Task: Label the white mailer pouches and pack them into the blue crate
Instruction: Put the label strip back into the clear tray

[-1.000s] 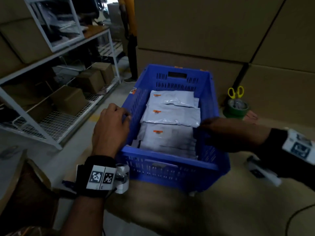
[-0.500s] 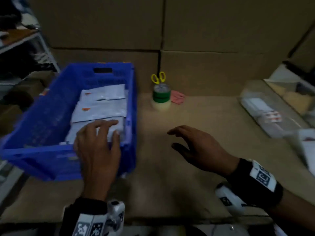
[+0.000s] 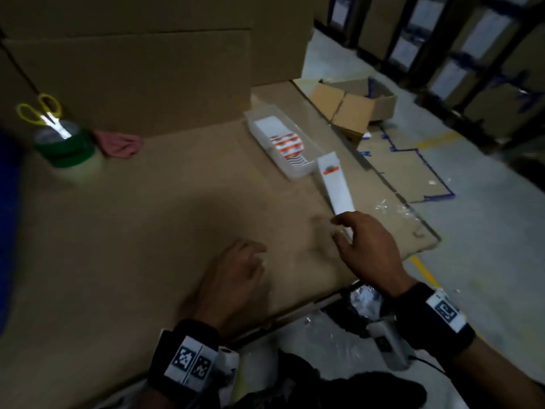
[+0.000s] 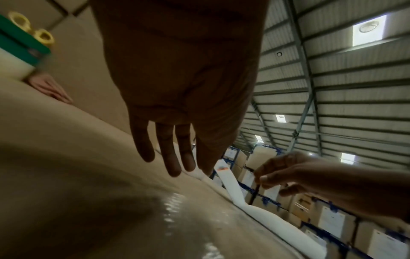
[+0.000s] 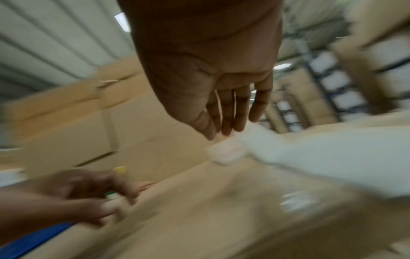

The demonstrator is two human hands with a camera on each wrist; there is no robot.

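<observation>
a white label strip [image 3: 336, 184] is pinched at its near end by the right hand [image 3: 368, 252], thumb against forefinger, and rises up and away from that pinch. just beyond the strip's far end a clear tray [image 3: 280, 146] of labels is seen. the left hand [image 3: 233, 278], beside the pinch, is held loosely spread over the cardboard table [image 3: 132, 231], gripping nothing. the blue crate [image 3: 7, 216] is glimpsed far left of both hands.

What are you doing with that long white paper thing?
A person works at a cardboard-covered table. Their right hand pinches the near end of a long white label strip beside a clear tray of labels. The left hand hovers open over the table, holding nothing. No pouch is in view yet.
</observation>
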